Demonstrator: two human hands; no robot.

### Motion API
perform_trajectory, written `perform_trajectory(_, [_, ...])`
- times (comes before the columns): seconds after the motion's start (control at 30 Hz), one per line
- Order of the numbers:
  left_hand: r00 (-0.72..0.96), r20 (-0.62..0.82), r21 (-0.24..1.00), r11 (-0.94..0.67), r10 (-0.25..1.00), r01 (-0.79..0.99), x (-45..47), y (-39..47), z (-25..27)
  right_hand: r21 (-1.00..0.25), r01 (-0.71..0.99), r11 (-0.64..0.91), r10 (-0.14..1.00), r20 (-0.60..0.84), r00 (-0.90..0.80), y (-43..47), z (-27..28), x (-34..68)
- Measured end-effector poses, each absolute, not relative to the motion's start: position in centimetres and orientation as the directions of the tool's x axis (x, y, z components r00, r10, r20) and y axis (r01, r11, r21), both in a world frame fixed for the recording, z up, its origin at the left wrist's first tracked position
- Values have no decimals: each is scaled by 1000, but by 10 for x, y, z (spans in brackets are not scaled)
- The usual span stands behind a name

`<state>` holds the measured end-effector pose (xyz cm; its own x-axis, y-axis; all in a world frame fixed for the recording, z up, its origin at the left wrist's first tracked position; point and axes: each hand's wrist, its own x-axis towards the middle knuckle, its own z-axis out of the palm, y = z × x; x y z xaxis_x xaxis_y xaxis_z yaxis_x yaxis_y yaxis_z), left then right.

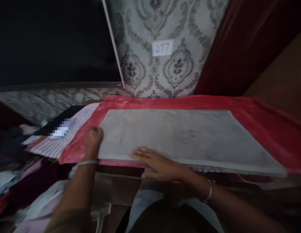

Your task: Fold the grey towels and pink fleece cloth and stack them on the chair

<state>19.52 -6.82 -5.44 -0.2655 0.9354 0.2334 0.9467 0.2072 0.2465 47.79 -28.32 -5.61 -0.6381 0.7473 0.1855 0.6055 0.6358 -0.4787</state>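
Observation:
A flat grey cloth (179, 136) lies spread over a larger red cloth (179, 103). At its left edge my left hand (93, 138) is closed, the fingers curled on the grey cloth's border; the exact grip is partly hidden. My right hand (155, 161) rests palm down on the front edge of the grey cloth, left of its middle. Its fingers are stretched out, slightly blurred, and hold nothing. Faint creases and dark marks show on the grey surface.
A striped cloth (83, 118) lies to the left, with a blurred-out item (61, 128) on it. Piled clothes (41, 197) sit at lower left. Behind are a dark screen (55, 42), patterned wallpaper (150, 71) and a paper marked 277 (162, 48).

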Motion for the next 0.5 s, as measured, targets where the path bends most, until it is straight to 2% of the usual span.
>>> perform_trajectory(0.07, [-260,221,227,209,940,951,196,-65,-51,-393,762,514,858,242,-454,-283,-48,530])
perform_trajectory(0.13, [-248,192,206,208,950,956,198,-63,-46,-289,918,271,949,240,-204,-287,-51,587])
perform_trajectory(0.23, [-277,159,168,251,948,953,200,-63,-40,-175,981,-82,973,201,117,-306,-75,651])
perform_trajectory(0.3, [-304,149,151,282,941,947,200,-61,-38,-148,978,-148,976,140,169,-324,-94,667])
perform_trajectory(0.37, [-313,144,148,292,939,945,199,-58,-38,-157,978,-138,983,102,155,-342,-109,664])
perform_trajectory(0.5, [-283,151,178,256,947,950,196,-55,-37,-204,973,-104,982,134,133,-368,-118,637])
